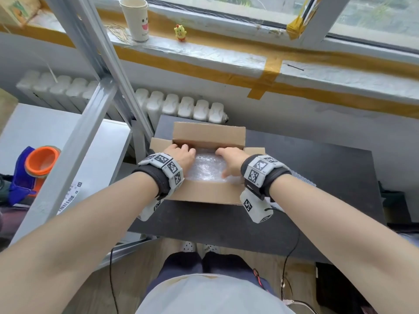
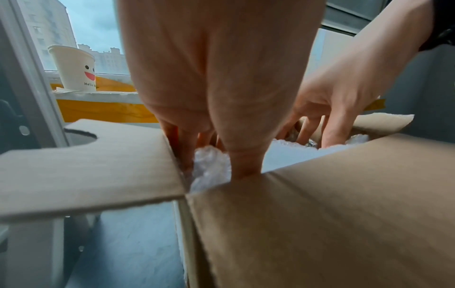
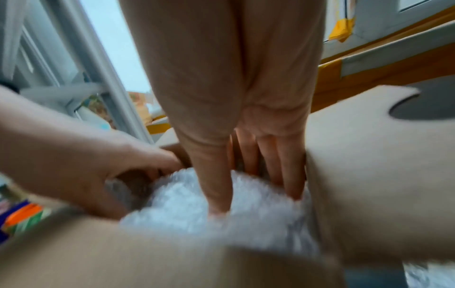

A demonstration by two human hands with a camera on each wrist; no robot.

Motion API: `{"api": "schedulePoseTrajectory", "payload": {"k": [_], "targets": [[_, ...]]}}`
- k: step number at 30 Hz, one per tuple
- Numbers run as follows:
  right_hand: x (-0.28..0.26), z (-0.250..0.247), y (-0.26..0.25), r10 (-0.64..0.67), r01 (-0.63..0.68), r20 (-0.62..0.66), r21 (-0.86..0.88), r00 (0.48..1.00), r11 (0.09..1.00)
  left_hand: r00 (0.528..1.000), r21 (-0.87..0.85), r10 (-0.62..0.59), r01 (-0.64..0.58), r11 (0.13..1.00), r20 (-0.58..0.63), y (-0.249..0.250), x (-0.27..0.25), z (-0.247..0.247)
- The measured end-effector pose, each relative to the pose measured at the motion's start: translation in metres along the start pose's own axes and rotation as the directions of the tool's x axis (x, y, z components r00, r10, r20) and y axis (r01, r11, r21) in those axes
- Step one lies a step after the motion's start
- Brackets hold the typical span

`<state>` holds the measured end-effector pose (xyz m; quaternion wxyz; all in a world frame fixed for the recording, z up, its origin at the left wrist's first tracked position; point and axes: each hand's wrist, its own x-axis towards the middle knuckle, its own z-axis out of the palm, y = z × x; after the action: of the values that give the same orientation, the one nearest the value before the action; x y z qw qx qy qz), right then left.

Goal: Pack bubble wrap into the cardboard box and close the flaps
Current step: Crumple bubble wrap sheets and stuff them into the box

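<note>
An open cardboard box (image 1: 204,191) stands on the dark table (image 1: 322,196) with its far flap upright and its side flaps spread out. Clear bubble wrap (image 1: 207,166) fills the inside. My left hand (image 1: 181,154) reaches in at the box's left wall, fingers (image 2: 187,148) pointing down beside the bubble wrap (image 2: 209,165). At the right side my right hand (image 1: 227,159) presses straight fingers (image 3: 270,155) and thumb into the bubble wrap (image 3: 246,224). The fingertips of both hands are hidden in the box. The left flap (image 2: 86,167) and the right flap (image 3: 369,155) lie outward.
More bubble wrap (image 1: 303,177) lies on the table just right of the box. A paper cup (image 1: 135,18) and a yellow toy (image 1: 180,32) stand on the window sill. A radiator (image 1: 181,107) is behind the table, a metal frame (image 1: 95,87) to the left.
</note>
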<state>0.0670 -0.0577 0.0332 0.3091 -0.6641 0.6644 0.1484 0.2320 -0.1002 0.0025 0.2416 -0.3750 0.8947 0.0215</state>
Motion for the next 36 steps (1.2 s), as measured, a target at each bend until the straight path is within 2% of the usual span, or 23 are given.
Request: {"api": "schedulePoseTrajectory", "payload": {"k": [5, 8, 11, 15, 18, 20, 25, 29, 32, 36], "targets": [[-0.015, -0.022, 0.013, -0.028, 0.028, -0.019, 0.031, 0.999, 0.999, 1.0, -0.065, 0.012, -0.014, 0.998, -0.025, -0.003, -0.002, 0.0], [-0.022, -0.024, 0.013, -0.03, 0.033, 0.07, -0.046, 0.997, 0.998, 1.0, -0.162, 0.027, -0.026, 0.986, 0.002, -0.009, -0.007, -0.001], [-0.025, -0.02, 0.009, -0.018, 0.033, 0.099, -0.151, 0.995, 0.988, 0.998, -0.23, 0.057, -0.046, 0.972, 0.041, -0.015, -0.01, -0.003], [-0.019, -0.008, 0.001, -0.047, 0.059, 0.057, -0.233, 0.997, 0.971, 0.999, -0.196, 0.035, -0.031, 0.98, 0.018, -0.013, -0.013, -0.004], [-0.013, 0.003, -0.002, -0.043, 0.043, 0.006, -0.267, 0.999, 0.963, 0.998, -0.086, 0.019, -0.024, 0.996, -0.058, -0.005, -0.015, -0.002], [-0.012, 0.006, -0.003, -0.039, 0.036, -0.005, -0.25, 0.999, 0.968, 0.994, -0.048, 0.019, -0.024, 0.999, -0.105, -0.002, -0.018, -0.003], [-0.014, -0.004, 0.011, -0.032, 0.045, 0.086, -0.157, 0.996, 0.987, 0.976, -0.095, 0.026, -0.047, 0.994, -0.217, -0.012, -0.033, -0.002], [-0.018, -0.014, 0.015, -0.025, 0.031, 0.094, -0.059, 0.995, 0.998, 0.967, -0.262, -0.026, -0.042, 0.964, -0.252, -0.011, -0.047, -0.007], [-0.019, -0.013, 0.012, -0.018, 0.019, 0.06, -0.014, 0.998, 1.0, 0.985, -0.395, -0.067, -0.001, 0.919, -0.159, -0.009, -0.049, -0.007], [-0.019, -0.002, 0.003, 0.053, -0.056, 0.047, 0.049, 0.997, 0.997, 0.998, -0.358, -0.055, 0.044, 0.933, -0.022, 0.001, -0.05, -0.007]]}}
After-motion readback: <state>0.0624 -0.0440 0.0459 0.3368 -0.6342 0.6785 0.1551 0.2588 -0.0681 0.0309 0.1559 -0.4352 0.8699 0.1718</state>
